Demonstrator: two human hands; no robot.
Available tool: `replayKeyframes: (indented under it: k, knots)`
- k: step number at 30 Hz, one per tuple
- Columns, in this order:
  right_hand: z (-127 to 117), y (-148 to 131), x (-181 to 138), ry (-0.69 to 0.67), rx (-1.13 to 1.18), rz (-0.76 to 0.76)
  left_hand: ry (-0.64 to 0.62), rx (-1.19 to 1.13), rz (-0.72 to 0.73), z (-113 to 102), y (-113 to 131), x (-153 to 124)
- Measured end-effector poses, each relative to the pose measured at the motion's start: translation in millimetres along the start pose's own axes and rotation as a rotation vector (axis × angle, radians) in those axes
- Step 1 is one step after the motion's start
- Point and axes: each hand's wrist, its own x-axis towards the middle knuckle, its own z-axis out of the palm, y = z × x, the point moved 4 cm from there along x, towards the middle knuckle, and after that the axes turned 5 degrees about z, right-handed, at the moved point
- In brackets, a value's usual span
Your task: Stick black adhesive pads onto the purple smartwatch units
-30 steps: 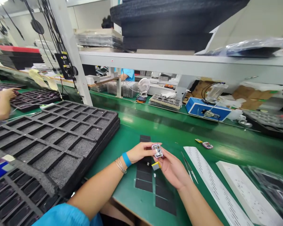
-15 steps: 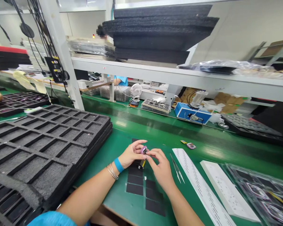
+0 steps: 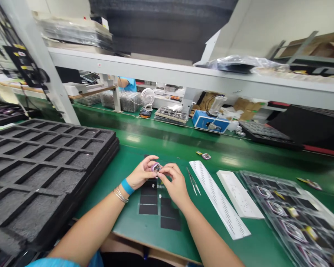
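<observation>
A small purple-rimmed electronic assembly [image 3: 156,167], its inner parts showing, is pinched by my left hand [image 3: 142,173] between thumb and fingers. My right hand [image 3: 174,182] meets it from the other side, thumb and fingertips closed together at its edge; whether they grip a smaller part is too fine to tell. Beneath the hands, black rectangular sheets [image 3: 149,200] lie on the green tabletop [image 3: 128,218], with a small white piece [image 3: 160,196] among them. Metal tweezers [image 3: 193,181] rest right of my right hand, beside a long white slotted strip [image 3: 219,202].
A stack of black foam trays [image 3: 58,159] fills the left. A white block [image 3: 239,194] and a clear tray [image 3: 284,211] of similar assemblies lie at right. One purple-rimmed piece [image 3: 206,156] sits beyond the tweezers. A grey shelf [image 3: 156,70] crosses above; a small fan [image 3: 147,96] stands behind.
The view has swung right and slightly down, so more of the clear tray shows. Both hands stay at the assembly, which has turned to show more of its inside.
</observation>
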Motion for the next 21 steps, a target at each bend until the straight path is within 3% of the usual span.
replayKeyframes:
  k: [9, 16, 18, 21]
  knots:
    - [-3, -5, 0, -0.017, -0.034, -0.02, -0.04, 0.032, 0.004, -2, 0, 1]
    - [-3, -14, 0, -0.02, -0.235, -0.11, -0.002, 0.019, -0.012, 1, -2, 0]
    - [-17, -21, 3, 0.013, -0.303, -0.161, 0.023, 0.012, -0.027, 1, -2, 0]
    - [-67, -22, 10, 0.195, -0.425, -0.085, 0.049, -0.017, -0.039, 2, -2, 0]
